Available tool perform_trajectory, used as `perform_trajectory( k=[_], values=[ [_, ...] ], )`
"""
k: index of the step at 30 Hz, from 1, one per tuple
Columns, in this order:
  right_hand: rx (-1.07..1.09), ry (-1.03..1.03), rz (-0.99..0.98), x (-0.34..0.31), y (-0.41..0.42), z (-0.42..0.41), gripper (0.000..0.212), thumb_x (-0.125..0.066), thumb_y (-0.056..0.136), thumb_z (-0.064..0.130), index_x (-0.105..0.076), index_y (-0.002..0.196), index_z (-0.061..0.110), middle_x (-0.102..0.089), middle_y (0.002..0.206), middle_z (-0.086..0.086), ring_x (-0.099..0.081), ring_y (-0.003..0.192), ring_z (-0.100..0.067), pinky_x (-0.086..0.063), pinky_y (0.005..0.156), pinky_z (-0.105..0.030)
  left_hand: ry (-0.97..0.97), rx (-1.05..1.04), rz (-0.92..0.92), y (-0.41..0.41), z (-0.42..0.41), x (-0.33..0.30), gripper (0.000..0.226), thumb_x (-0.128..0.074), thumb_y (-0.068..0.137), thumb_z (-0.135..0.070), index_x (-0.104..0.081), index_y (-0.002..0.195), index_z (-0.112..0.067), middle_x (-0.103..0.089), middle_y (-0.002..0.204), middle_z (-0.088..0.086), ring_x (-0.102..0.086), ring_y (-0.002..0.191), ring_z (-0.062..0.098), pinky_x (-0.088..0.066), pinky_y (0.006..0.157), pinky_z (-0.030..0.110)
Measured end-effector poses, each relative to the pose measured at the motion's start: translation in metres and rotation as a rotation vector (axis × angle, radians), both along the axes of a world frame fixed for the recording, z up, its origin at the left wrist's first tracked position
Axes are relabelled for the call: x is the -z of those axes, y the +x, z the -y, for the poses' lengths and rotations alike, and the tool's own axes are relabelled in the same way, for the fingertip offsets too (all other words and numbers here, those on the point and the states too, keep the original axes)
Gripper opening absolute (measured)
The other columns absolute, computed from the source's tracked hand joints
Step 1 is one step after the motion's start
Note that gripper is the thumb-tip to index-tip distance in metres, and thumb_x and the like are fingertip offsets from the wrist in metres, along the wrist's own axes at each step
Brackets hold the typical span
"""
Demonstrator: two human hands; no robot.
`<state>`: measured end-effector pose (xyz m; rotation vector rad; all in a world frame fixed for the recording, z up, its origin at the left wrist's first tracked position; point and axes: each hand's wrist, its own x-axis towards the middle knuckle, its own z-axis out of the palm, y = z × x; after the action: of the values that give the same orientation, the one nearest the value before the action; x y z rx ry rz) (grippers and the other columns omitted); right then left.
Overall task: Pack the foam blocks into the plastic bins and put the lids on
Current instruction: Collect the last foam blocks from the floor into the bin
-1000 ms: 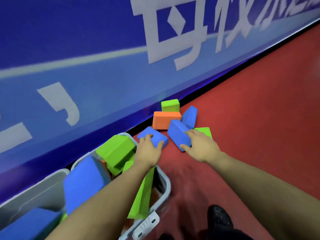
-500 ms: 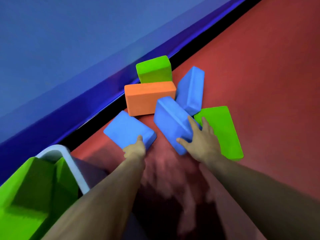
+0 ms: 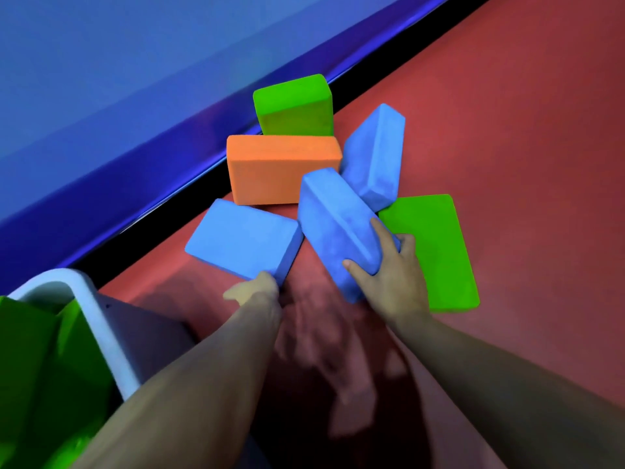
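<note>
Six loose foam blocks are seen on a red floor (image 3: 507, 164) beside a blue wall (image 3: 135, 96), viewed from above past two bare forearms. Three are blue, two green, one orange. The right hand (image 3: 389, 282) is curled round the near end of a tilted blue block (image 3: 334, 225), thumb on its left face and fingers wrapped over its right edge. Just right of that grip, partly under the hand, a flat green block (image 3: 436, 252) lies; just beyond it a second blue block (image 3: 375, 154) leans. The left hand (image 3: 257, 292) is closed on the near corner of a flat blue block (image 3: 243, 238); its fingers are hidden beneath, so the exact hold cannot be told. Beyond this grip an orange block (image 3: 280, 170) stands on its long edge, with an upright green block (image 3: 294, 106) behind it. To the left of the left grip, a white plastic bin (image 3: 98, 323) holding green blocks is partly seen. The blocks are judged light, soft, slightly springy and not slippery, so each is probably best taken across its narrow thickness near one end. No lid is visible.
</note>
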<state>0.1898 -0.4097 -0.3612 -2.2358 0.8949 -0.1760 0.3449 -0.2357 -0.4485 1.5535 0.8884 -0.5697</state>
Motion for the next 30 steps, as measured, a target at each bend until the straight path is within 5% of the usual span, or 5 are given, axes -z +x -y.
perform_trajectory(
  k=[7, 13, 16, 23, 30],
  values=[
    [-0.088, -0.083, -0.064, -0.017, -0.029, -0.012, 0.081, -0.069, 0.083, 0.059, -0.034, 0.152, 0.037, -0.039, 0.129, -0.007, -0.056, 0.113, -0.034, -0.050, 0.096, -0.044, -0.213, -0.001, 0.030, -0.012, 0.011, -0.051, 0.049, -0.075, 0.086, -0.047, -0.060, 0.118, -0.013, -0.069, 0.101, 0.012, -0.070, 0.085, 0.028, -0.056, 0.072, 0.051],
    [-0.106, -0.121, -0.008, -0.001, -0.039, -0.023, 0.078, -0.070, 0.083, 0.055, -0.036, 0.151, 0.037, -0.040, 0.125, -0.006, -0.055, 0.111, -0.032, -0.050, 0.096, -0.043, -0.176, 0.118, -0.003, 0.027, 0.024, 0.001, 0.139, -0.086, 0.024, -0.080, -0.044, 0.144, -0.025, -0.051, 0.142, 0.007, -0.061, 0.115, 0.042, -0.054, 0.073, 0.065],
    [-0.126, -0.132, 0.001, 0.004, -0.037, -0.018, 0.078, -0.069, 0.084, 0.056, -0.034, 0.152, 0.039, -0.040, 0.126, -0.004, -0.055, 0.113, -0.030, -0.050, 0.096, -0.042, -0.117, 0.058, 0.049, 0.015, 0.020, -0.030, 0.094, -0.075, 0.075, -0.066, -0.038, 0.148, -0.019, -0.049, 0.141, 0.009, -0.056, 0.123, 0.037, -0.053, 0.072, 0.048],
    [-0.147, -0.177, 0.009, -0.006, -0.050, -0.018, 0.077, -0.066, 0.085, 0.057, -0.034, 0.153, 0.040, -0.041, 0.129, -0.004, -0.054, 0.114, -0.028, -0.051, 0.095, -0.042, 0.040, -0.028, 0.090, -0.021, 0.020, -0.063, 0.073, -0.076, 0.085, -0.048, -0.043, 0.137, -0.009, -0.054, 0.099, 0.000, -0.060, 0.072, 0.019, -0.054, 0.057, 0.029],
    [-0.013, -0.270, 0.086, -0.077, -0.148, -0.046, 0.074, -0.069, 0.083, 0.057, -0.043, 0.149, 0.038, -0.044, 0.132, -0.007, -0.057, 0.115, -0.033, -0.055, 0.079, -0.043, -0.031, 0.032, 0.132, -0.115, 0.012, -0.161, 0.064, -0.069, 0.091, -0.048, -0.051, 0.128, 0.001, -0.056, 0.102, 0.003, -0.064, 0.085, 0.022, -0.058, 0.055, 0.026]
  ],
)
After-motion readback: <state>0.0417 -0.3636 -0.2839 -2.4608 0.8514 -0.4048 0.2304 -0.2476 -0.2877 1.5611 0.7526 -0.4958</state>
